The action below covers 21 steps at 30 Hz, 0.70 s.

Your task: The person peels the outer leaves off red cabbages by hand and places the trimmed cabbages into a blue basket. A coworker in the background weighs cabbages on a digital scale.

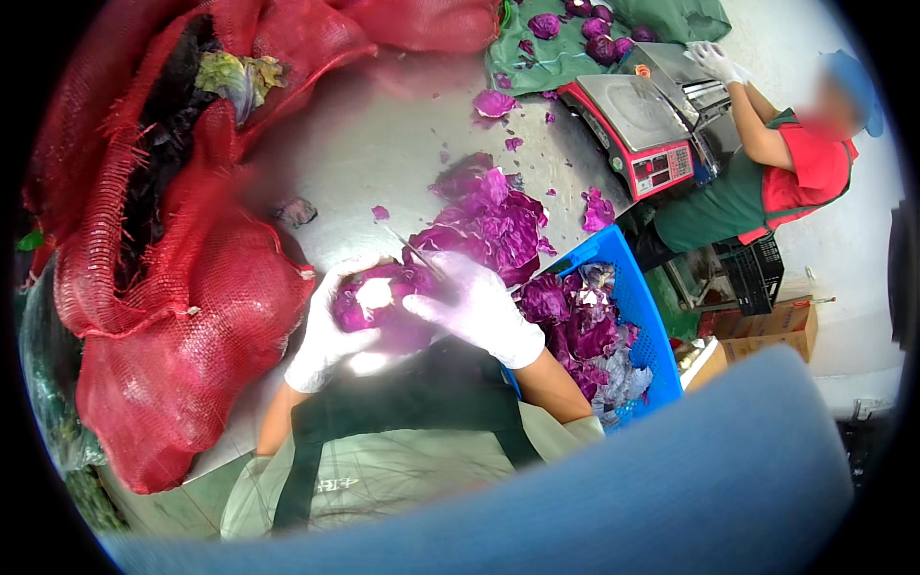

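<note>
Both of my hands wear white gloves and are close together over the near edge of the metal table (359, 151). My left hand (327, 323) is wrapped around a head of red cabbage (348, 305), whose pale cut stem end faces up. My right hand (478, 305) is closed on a knife (417, 253) with a thin blade pointing up and to the left, and its thumb lies at the cabbage. Just beyond my hands is a heap of loose purple cabbage leaves (496, 215).
Red mesh sacks (180, 345) line the left side. A blue plastic crate (647, 323) of leaves stands at my right. Farther off are a red weighing scale (632, 129), a green sheet (521, 65) with cabbages, and a gloved co-worker (755, 172) beside another machine.
</note>
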### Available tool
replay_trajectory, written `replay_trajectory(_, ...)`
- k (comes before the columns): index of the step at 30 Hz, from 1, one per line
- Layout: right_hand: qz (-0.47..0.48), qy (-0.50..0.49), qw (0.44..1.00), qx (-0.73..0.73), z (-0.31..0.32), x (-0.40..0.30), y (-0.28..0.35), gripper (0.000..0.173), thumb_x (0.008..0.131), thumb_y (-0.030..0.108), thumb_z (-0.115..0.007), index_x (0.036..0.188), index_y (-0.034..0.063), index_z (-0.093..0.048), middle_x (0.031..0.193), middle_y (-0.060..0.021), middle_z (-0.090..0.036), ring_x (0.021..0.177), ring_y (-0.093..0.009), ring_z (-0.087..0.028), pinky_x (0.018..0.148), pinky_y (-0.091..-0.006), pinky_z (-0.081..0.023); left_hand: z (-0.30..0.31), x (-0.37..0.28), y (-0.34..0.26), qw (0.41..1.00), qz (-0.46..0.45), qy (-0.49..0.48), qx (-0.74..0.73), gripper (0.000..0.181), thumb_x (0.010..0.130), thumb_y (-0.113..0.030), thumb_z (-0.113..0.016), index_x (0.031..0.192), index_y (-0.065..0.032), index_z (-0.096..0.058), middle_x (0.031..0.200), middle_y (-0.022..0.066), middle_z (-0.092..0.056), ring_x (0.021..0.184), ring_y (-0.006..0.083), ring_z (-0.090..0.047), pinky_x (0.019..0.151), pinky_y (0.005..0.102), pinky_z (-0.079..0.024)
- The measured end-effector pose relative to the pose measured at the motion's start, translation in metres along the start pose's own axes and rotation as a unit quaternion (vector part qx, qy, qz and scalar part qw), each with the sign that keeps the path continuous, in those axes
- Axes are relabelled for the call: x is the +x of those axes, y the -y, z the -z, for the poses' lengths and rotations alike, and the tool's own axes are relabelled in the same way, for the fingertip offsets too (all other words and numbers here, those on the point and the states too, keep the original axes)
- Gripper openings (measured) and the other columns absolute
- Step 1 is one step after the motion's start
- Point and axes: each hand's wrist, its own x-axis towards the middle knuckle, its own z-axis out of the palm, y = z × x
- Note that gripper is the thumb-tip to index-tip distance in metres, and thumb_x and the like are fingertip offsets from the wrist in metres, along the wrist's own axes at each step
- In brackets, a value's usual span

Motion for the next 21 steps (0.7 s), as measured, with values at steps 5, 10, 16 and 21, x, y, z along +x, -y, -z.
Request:
replay_trajectory(5, 0.025, 0.015, 0.999, 0.013, -0.007, 0.002, -0.011, 0.04, 0.083, 0.021, -0.07, 0.118, 0.004, -0.062, 0.096, -0.0178, -0.065, 0.084, -0.033, -0.064, 0.073, -0.0425, -0.051, 0.002, -0.001, -0.002, 0.991, -0.027, 0.001, 0.129, 0.082, 0.059, -0.009, -0.088, 0.131, -0.0009, -0.052, 0.135, 0.0146, -0.055, 0.126, 0.0254, -0.053, 0.11, 0.0386, -0.041)
replay_trajectory(10, -0.039, -0.033, 0.999, 0.018, -0.025, 0.013, -0.024, 0.03, 0.08, 0.005, -0.062, 0.109, 0.001, -0.066, 0.083, -0.0168, -0.07, 0.067, -0.029, -0.066, 0.066, -0.0377, -0.054, 0.0, 0.001, -0.006, 0.962, -0.062, 0.004, 0.266, 0.077, 0.058, -0.013, -0.088, 0.128, -0.001, -0.056, 0.132, 0.0141, -0.056, 0.125, 0.0251, -0.053, 0.109, 0.0381, -0.041)
replay_trajectory(16, -0.216, -0.092, 0.949, 0.211, 0.047, -0.008, -0.027, 0.02, 0.089, 0.003, -0.057, 0.103, 0.0002, -0.071, 0.082, -0.0074, -0.072, 0.06, -0.012, -0.062, 0.061, -0.0254, -0.054, 0.021, -0.006, -0.001, 0.995, -0.026, -0.033, 0.089, 0.076, 0.069, -0.024, -0.083, 0.133, 0.0011, -0.051, 0.134, 0.0173, -0.056, 0.129, 0.0256, -0.051, 0.112, 0.0393, -0.037)
replay_trajectory(21, -0.015, -0.078, 0.987, 0.141, 0.019, -0.003, -0.018, 0.039, 0.089, 0.018, -0.072, 0.123, 0.0025, -0.063, 0.101, -0.0063, -0.067, 0.087, -0.01, -0.061, 0.082, -0.0278, -0.053, 0.009, 0.004, 0.001, 0.998, -0.018, 0.014, 0.055, 0.078, 0.07, -0.024, -0.083, 0.135, 0.0007, -0.048, 0.137, 0.0176, -0.054, 0.13, 0.0261, -0.05, 0.113, 0.0393, -0.035)
